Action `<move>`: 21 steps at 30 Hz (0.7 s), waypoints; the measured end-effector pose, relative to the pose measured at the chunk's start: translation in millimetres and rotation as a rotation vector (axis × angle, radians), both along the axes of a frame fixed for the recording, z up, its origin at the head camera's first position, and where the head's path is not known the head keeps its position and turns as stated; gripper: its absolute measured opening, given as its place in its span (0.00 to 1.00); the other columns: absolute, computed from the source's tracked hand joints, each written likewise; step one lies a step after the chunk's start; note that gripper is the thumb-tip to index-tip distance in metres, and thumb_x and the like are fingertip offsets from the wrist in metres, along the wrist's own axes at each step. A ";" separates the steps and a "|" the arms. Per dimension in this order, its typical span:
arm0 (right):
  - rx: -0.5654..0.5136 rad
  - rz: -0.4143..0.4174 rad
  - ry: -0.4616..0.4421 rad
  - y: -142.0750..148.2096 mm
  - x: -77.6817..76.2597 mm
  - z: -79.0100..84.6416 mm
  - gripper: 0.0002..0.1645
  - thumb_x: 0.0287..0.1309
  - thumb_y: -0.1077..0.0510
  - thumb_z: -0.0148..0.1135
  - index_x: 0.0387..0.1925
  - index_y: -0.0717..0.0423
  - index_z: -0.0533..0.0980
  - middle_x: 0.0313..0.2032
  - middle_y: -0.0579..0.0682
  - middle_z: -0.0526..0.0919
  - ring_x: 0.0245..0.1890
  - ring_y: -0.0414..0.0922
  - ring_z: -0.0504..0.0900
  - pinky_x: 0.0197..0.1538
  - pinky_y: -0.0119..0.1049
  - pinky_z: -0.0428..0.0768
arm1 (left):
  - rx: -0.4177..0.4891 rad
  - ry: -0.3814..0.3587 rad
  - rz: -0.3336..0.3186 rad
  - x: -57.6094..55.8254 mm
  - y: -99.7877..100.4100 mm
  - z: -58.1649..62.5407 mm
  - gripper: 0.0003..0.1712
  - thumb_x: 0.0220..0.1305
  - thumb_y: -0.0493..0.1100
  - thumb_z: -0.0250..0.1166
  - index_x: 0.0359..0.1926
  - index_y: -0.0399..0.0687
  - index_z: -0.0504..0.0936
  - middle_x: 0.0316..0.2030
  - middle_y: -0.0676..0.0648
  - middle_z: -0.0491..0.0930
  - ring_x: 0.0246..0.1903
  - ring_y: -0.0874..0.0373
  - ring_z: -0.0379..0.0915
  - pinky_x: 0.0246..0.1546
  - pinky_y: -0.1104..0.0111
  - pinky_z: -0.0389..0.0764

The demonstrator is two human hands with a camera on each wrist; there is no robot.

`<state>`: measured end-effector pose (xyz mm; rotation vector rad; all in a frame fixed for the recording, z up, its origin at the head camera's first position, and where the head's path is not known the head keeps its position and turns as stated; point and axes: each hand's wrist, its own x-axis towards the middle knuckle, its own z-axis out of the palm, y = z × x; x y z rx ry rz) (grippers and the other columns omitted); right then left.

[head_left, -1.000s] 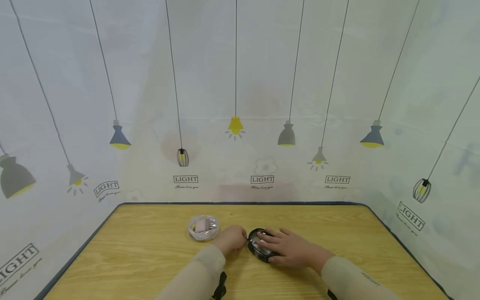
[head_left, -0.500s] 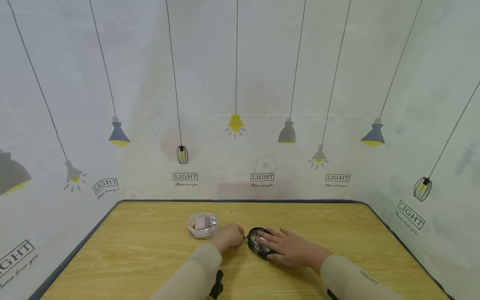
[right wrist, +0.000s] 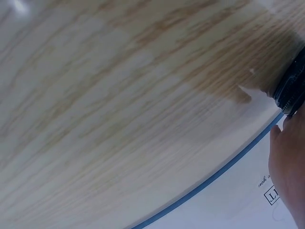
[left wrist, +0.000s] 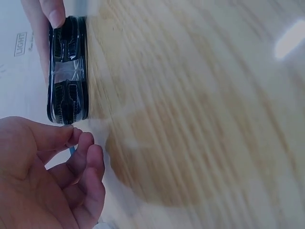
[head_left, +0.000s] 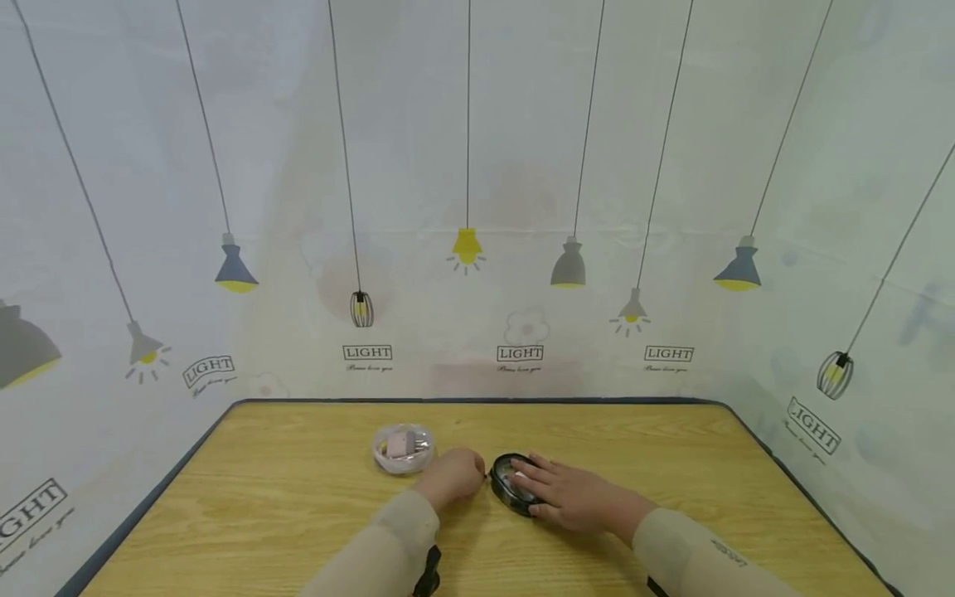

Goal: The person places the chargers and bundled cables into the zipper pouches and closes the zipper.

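A round black zippered case [head_left: 504, 492] with a see-through top lies on the wooden table, left of my right hand [head_left: 576, 496]. That hand rests on it, fingers straight and spread over the top. In the left wrist view the case [left wrist: 68, 98] shows its side, with zipper teeth running along it. Thumb and forefinger of my left hand [head_left: 453, 474] pinch the small zipper pull [left wrist: 68, 125] at the case's near end, mostly hidden by the fingertips. Only part of the right hand [right wrist: 291, 162] and the dark case edge [right wrist: 291, 88] appear in the right wrist view.
A coiled whitish cable [head_left: 404, 466] with a pale pink charger plug [head_left: 401, 444] in its middle lies just left of the left hand. The table [head_left: 261, 489] has a dark blue edge, and a curtain [head_left: 418, 166] printed with lamps surrounds it.
The left hand has shifted very slightly left, with a small gap opening between its fingers and the case. The right hand stays on top of the case.
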<state>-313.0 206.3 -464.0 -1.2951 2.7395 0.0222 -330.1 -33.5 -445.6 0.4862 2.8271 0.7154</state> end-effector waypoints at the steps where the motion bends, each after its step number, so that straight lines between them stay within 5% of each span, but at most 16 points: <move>1: -0.003 -0.002 -0.002 -0.2 0.5 -0.1 0.35 0.75 0.39 0.31 0.77 0.45 0.48 0.76 0.50 0.45 0.74 0.56 0.44 0.70 0.51 0.54 | -0.005 0.004 0.000 1.1 0.1 0.4 0.08 0.58 0.34 0.58 0.36 0.43 0.84 0.31 0.49 0.78 0.28 0.55 0.70 0.30 0.62 0.73; 10: -0.035 -0.004 -0.024 0.0 4.5 1.3 0.35 0.75 0.39 0.32 0.76 0.48 0.49 0.76 0.51 0.46 0.74 0.57 0.45 0.69 0.53 0.55 | -0.069 0.054 -0.001 6.2 0.9 -2.4 0.08 0.59 0.36 0.58 0.36 0.46 0.84 0.32 0.51 0.79 0.30 0.55 0.70 0.34 0.60 0.73; 21: -0.033 -0.017 -0.020 -1.2 5.1 -1.0 0.35 0.75 0.39 0.31 0.77 0.48 0.49 0.76 0.51 0.46 0.73 0.58 0.45 0.70 0.53 0.54 | -0.034 0.130 -0.054 12.0 2.1 -5.9 0.09 0.53 0.33 0.60 0.34 0.44 0.84 0.30 0.51 0.79 0.29 0.56 0.70 0.34 0.64 0.74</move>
